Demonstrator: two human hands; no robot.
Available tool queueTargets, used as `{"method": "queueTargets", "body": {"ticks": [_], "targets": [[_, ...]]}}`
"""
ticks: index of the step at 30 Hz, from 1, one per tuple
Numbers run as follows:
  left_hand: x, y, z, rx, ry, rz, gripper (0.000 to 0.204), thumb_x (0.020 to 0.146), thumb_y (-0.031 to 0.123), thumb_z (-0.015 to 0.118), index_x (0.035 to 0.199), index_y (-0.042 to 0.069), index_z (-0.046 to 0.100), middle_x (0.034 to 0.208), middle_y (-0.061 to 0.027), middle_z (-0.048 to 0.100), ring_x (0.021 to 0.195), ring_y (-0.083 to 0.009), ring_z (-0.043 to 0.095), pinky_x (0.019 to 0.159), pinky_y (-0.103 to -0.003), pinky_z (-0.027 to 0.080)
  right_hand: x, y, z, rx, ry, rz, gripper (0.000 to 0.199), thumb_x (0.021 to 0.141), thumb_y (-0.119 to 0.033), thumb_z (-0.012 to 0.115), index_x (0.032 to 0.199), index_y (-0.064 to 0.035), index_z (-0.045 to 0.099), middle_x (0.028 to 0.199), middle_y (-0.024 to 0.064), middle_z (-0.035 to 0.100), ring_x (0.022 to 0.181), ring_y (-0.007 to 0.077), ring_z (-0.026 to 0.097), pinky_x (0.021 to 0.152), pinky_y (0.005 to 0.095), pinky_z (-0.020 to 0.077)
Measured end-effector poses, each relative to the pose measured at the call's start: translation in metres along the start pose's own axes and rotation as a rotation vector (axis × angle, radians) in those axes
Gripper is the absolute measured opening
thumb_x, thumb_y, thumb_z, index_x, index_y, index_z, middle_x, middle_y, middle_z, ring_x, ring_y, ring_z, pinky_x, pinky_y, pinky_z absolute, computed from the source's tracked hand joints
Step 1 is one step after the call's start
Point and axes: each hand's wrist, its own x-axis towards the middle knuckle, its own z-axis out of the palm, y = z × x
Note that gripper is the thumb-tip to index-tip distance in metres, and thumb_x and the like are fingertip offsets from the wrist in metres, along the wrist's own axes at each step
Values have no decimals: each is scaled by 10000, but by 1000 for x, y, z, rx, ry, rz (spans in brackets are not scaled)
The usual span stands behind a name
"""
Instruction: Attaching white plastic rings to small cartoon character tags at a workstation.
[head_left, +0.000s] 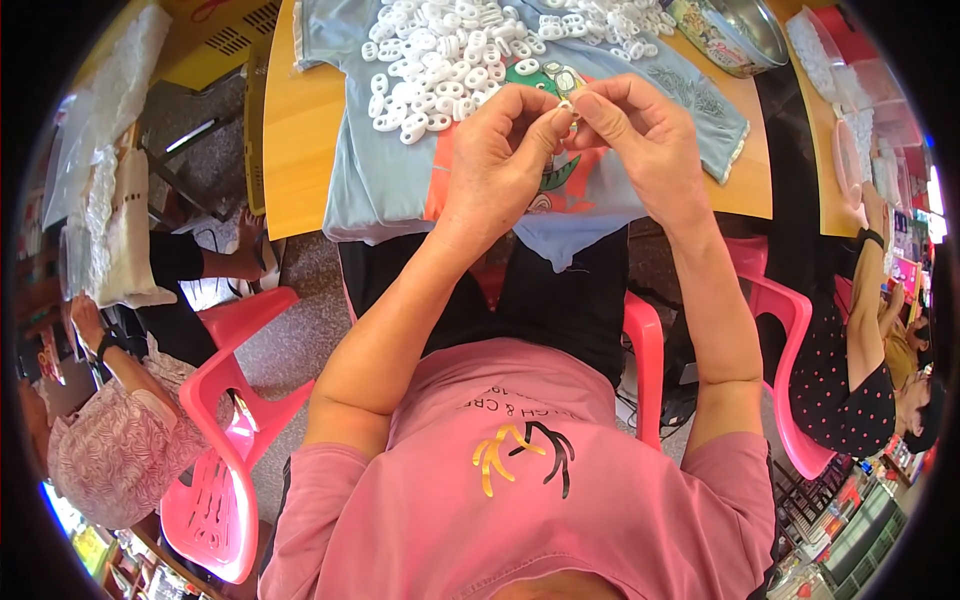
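Observation:
Both of my hands meet above the table's near part, fingertips pinched together. My left hand (505, 160) and my right hand (645, 140) hold a small white piece (565, 105) between thumbs and forefingers; the fingers cover most of it. Just beyond lies a heap of small white oval plastic pieces (440, 70), many showing two holes. A second cluster of white pieces (610, 25) sits farther to the right. Small thin metal parts (690, 90) are scattered right of my right hand. All of these rest on a grey-blue printed shirt (385, 185) spread over the table.
A round tin (735, 35) stands at the far right of the wooden table (745, 190). One person (120, 430) sits to my left by a pink chair (225, 470), another person (840, 380) to my right. Clear plastic tubs (880, 90) stand on the right-hand table.

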Motion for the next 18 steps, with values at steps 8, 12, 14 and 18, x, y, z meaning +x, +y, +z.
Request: {"method": "queueTargets", "body": {"ticks": [8, 12, 14, 18], "targets": [[-1, -1, -1, -32, -26, -29, 136, 942, 122, 630, 931, -8, 592, 758, 4, 615, 684, -33, 546, 577, -200, 441, 9, -21, -19, -248, -128, -121, 172, 960, -137, 591, 1017, 22, 618, 836, 60, 645, 708, 124, 646, 650, 249, 529], [-1, 5, 1, -43, -43, -21, 134, 946, 116, 622, 924, -9, 580, 768, -8, 626, 711, -43, 575, 585, -208, 449, 16, -18, -25, -715, -237, -438, 140, 933, -118, 598, 976, 16, 588, 855, 103, 589, 714, 225, 595, 648, 309, 471], [-1, 7, 0, -28, -51, -20, 131, 946, 110, 620, 917, -10, 577, 767, -12, 628, 719, -46, 583, 583, -211, 451, 19, -17, -26, -748, -255, -534, 126, 915, -103, 609, 954, 12, 574, 853, 120, 568, 723, 270, 584, 645, 332, 462], [0, 5, -2, 26, -72, -20, 128, 941, 97, 620, 903, -15, 572, 753, -20, 629, 710, -48, 581, 571, -214, 448, 20, -18, -25, -770, -312, -553, 71, 904, -42, 582, 942, 14, 560, 843, 136, 549, 748, 318, 557, 652, 363, 455]]}}
